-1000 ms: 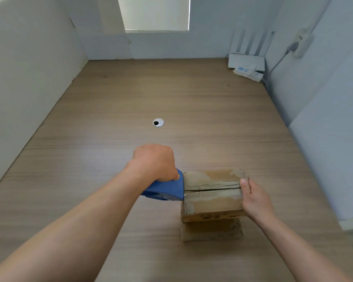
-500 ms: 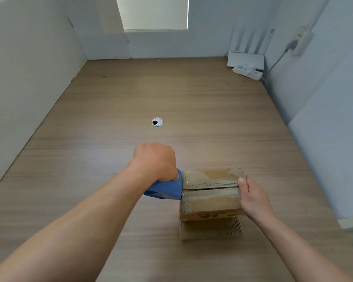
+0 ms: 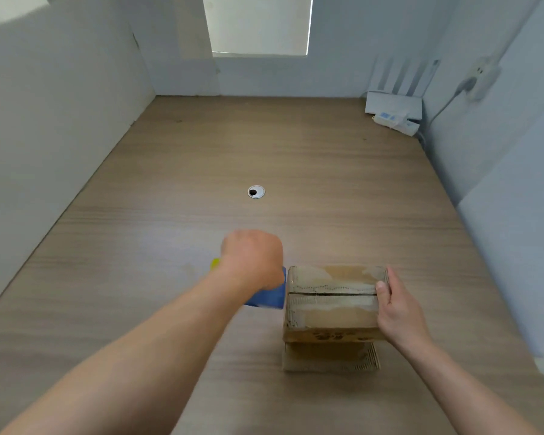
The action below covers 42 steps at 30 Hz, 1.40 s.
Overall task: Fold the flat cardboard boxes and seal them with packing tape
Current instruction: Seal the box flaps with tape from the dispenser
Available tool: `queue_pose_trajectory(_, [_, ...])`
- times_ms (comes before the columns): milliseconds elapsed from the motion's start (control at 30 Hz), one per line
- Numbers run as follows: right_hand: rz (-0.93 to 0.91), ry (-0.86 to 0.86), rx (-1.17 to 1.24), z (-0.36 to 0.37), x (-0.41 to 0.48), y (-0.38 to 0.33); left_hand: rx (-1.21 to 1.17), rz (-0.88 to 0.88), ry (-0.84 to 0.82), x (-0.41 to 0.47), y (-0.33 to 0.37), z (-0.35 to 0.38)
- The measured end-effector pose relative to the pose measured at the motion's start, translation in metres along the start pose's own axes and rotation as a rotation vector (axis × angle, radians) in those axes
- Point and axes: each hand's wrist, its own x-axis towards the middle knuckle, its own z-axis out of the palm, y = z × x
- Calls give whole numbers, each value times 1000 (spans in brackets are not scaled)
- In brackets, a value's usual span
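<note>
On the near right of the table (image 3: pixel 170 171), the right hand (image 3: pixel 398 312) grips the taped box (image 3: pixel 332 304). Left hand (image 3: pixel 252 259) clutches the blue tape dispenser (image 3: pixel 270 298) just beside it.

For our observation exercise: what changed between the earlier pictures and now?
The left hand, gripping the blue tape dispenser at the left edge of the cardboard box, has turned slightly; a yellow part now shows beside the wrist. The right hand holds the box's right end as before; the box has not moved.
</note>
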Motion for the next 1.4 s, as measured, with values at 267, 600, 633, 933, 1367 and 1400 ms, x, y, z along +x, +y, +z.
queue_pose_trajectory(267, [-363, 199, -485, -2, 3, -11, -53, -30, -73, -4, -9, 53])
queue_pose_trajectory(600, [-889, -264, -544, 33, 5, -99, -239, -218, -127, -21, -52, 85])
queue_pose_trajectory(633, [-864, -350, -616, 39, 7, -102, -246, -234, -124, -24, -57, 88])
queue_pose_trajectory(933, [-710, -352, -663, 59, -5, -117, -338, -332, -83, -44, -83, 99])
queue_pose_trajectory(1367, [-391, -276, -705, 73, -17, -132, -606, -446, 143, -74, -96, 116])
queue_pose_trajectory(1400, [-327, -257, -679, 71, -17, -132, -615, -442, 153, -75, -94, 115])
